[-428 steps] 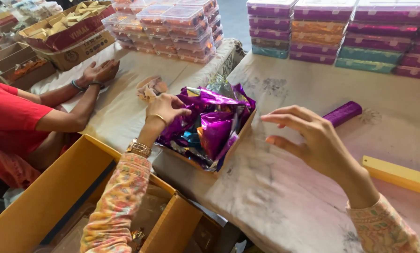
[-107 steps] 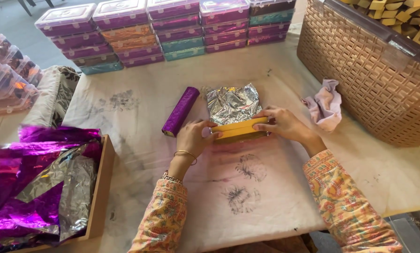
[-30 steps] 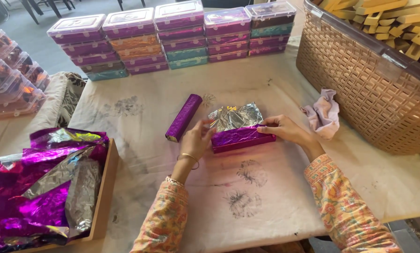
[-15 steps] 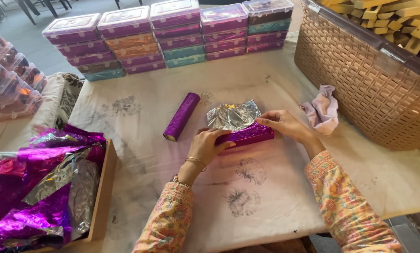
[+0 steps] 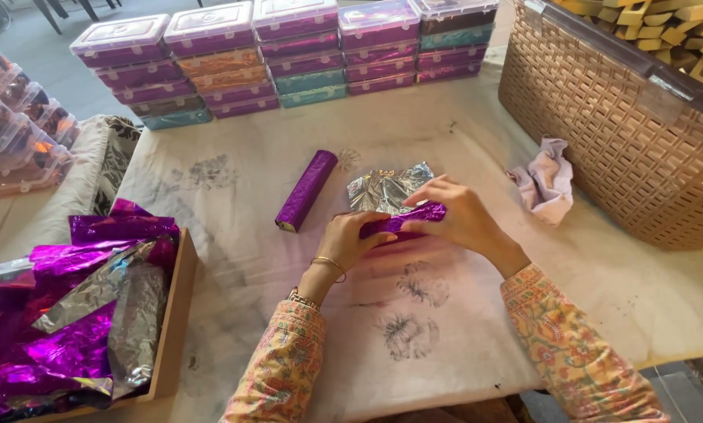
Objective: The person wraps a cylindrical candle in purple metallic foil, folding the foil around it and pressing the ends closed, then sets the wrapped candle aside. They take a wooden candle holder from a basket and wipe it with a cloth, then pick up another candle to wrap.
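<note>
My left hand [image 5: 350,240] and my right hand [image 5: 455,215] both grip a long bar half rolled in purple foil [image 5: 405,220] on the cloth-covered table [image 5: 234,258]. The silver inner side of the foil sheet [image 5: 384,188] still lies flat behind the bar. A finished purple-wrapped bar [image 5: 307,190] rests on the table just left of my hands.
An open cardboard box of crumpled purple and silver foil sheets [image 5: 77,309] stands at the near left. Stacked lidded plastic boxes [image 5: 273,59] line the far edge. A woven basket of yellow bars [image 5: 630,117] stands at the right, a crumpled pale cloth [image 5: 546,182] beside it.
The purple foil has been rolled further over the yellow bar, so less silver sheet shows behind it. My hands have stayed on the bar's two ends.
</note>
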